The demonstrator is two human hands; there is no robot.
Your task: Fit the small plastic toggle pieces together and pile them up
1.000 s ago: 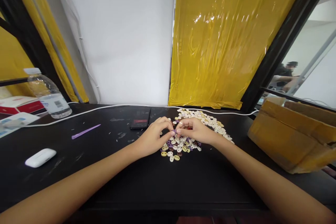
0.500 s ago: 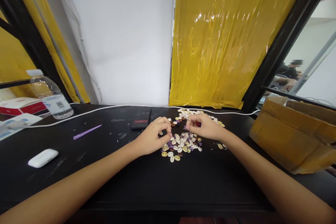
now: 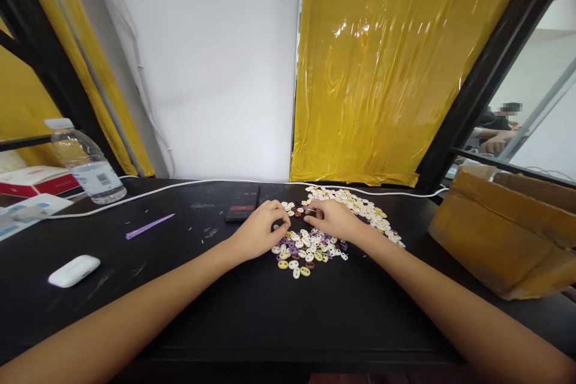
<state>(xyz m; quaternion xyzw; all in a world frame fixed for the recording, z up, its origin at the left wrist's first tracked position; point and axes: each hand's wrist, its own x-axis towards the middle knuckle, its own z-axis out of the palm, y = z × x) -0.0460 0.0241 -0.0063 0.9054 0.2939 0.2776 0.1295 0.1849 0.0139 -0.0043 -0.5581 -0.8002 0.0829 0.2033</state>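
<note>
- Plastic oval two-hole beads, cream, yellow, purple and brown (image 3: 310, 249), are lying heaped on the black tabletop (image 3: 252, 312), directly under and beyond both hands.
- Left hand (image 3: 261, 229) is curling closed, fingertips pinching something small; can't tell what.
- Right hand (image 3: 335, 220) is pinching a thin pale pin or thread end, just beside the left fingertips.
- Risk: wrists are brushing the heap, so beads could be scattering.
- Clear plastic water bottle (image 3: 85, 162), far left of the left hand, is showing a barcode label; text unreadable.
- Black phone (image 3: 242, 203), just beyond the left hand: screen writing illegible.
</note>
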